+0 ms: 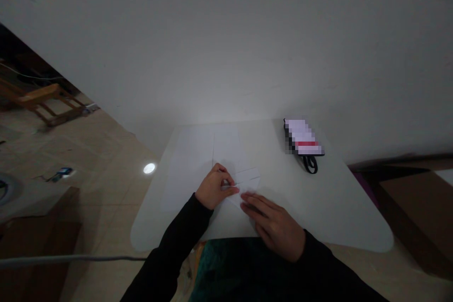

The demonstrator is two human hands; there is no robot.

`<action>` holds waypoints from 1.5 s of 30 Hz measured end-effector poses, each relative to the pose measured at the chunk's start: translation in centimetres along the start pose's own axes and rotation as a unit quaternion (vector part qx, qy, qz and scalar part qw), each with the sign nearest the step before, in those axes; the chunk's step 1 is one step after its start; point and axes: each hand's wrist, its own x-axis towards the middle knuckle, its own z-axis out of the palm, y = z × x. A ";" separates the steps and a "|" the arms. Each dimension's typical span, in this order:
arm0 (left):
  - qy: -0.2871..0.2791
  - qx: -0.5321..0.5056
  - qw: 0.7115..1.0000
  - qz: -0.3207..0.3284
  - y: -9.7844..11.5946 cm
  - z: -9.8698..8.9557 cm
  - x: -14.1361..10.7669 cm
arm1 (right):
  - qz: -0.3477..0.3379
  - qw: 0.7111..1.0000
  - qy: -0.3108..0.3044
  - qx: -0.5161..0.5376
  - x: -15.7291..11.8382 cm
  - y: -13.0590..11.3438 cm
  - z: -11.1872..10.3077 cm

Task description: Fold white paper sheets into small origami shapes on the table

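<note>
A sheet of white paper (244, 183) lies folded into layers on the white table (329, 212), with creases showing across it. My left hand (214, 188) pinches its near left edge between thumb and fingers. My right hand (272, 224) rests just to the lower right, its fingers lying flat on the paper's lower edge. A larger, flat white sheet (189, 174) lies under and beyond the hands, partly hidden by my left hand.
A pixelated white and red packet (302, 138) with a black strap (310, 165) lies at the table's far right, against the white wall (226, 47). Tiled floor lies left of the table, with a wooden frame (42, 101), a cardboard box (38, 240) and a grey cable (71, 259).
</note>
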 end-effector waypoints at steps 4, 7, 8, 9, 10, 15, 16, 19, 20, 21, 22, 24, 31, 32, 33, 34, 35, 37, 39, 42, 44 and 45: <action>0.016 0.000 1.000 -0.003 -0.2 0.2 0.0 | 0.009 1.000 0.020 0.000 -0.1 0.1 0.0; 0.030 0.008 1.000 0.001 -0.2 0.4 -0.1 | 0.013 1.000 0.018 -0.008 -0.1 0.1 0.0; 0.034 0.006 0.999 0.003 -0.3 0.4 -0.1 | 0.016 1.000 0.011 -0.010 -0.1 0.0 0.1; 0.038 0.001 0.999 0.006 -0.3 0.4 -0.2 | 0.020 1.000 0.003 -0.012 -0.1 0.0 0.1; 0.041 -0.006 0.999 0.009 -0.4 0.5 -0.3 | 0.024 1.000 -0.004 -0.015 -0.1 0.0 0.1; 0.052 -0.035 0.998 0.020 -0.7 0.6 -0.6 | 0.021 0.999 -0.012 -0.021 0.0 0.0 0.2; 0.054 -0.038 0.998 0.022 -0.8 0.6 -0.6 | 0.019 1.000 -0.011 -0.019 0.0 0.0 0.2; 0.061 -0.047 0.997 0.027 -0.8 0.7 -0.6 | 0.018 1.000 -0.009 -0.013 0.1 0.0 0.1; 0.065 -0.050 0.996 0.028 -0.9 0.8 -0.6 | 0.018 1.000 -0.010 -0.013 0.1 -0.1 0.1; 0.069 -0.052 0.996 0.029 -0.9 0.8 -0.6 | 0.018 1.000 -0.013 -0.014 0.1 -0.1 0.1; 0.075 -0.054 0.995 0.032 -0.9 0.9 -0.5 | 0.018 1.000 -0.016 -0.017 0.1 -0.1 0.1; 0.085 -0.056 0.994 0.045 -1.1 1.0 -0.5 | 0.020 0.999 -0.022 -0.023 0.2 -0.1 0.0; 0.109 -0.044 0.989 0.084 -1.4 1.3 -0.6 | 0.022 0.999 -0.029 -0.029 0.2 -0.1 0.1; 0.110 -0.043 0.989 0.086 -1.4 1.3 -0.6 | 0.022 0.999 -0.029 -0.029 0.2 -0.1 0.1; 0.109 -0.043 0.989 0.088 -1.3 1.3 -0.6 | 0.021 0.999 -0.031 -0.028 0.2 -0.1 0.1; 0.108 -0.044 0.989 0.089 -1.3 1.3 -0.6 | 0.021 0.999 -0.033 -0.028 0.2 -0.1 0.1; 0.107 -0.046 0.989 0.090 -1.3 1.3 -0.6 | 0.022 0.999 -0.037 -0.028 0.2 0.0 0.1; 0.106 -0.050 0.989 0.092 -1.3 1.3 -0.6 | 0.021 0.998 -0.043 -0.029 0.2 0.0 0.2; 0.104 -0.052 0.989 0.094 -1.4 1.4 -0.6 | 0.020 0.998 -0.048 -0.030 0.2 0.0 0.2; 0.106 -0.052 0.988 0.096 -1.5 1.3 -0.6 | 0.018 0.998 -0.050 -0.029 0.2 0.0 0.2; 0.106 -0.052 0.988 0.098 -1.5 1.3 -0.6 | 0.017 0.998 -0.048 -0.024 0.2 0.0 0.1; 0.102 -0.055 0.988 0.100 -1.6 1.4 -0.6 | 0.016 0.999 -0.047 -0.021 0.2 0.0 0.0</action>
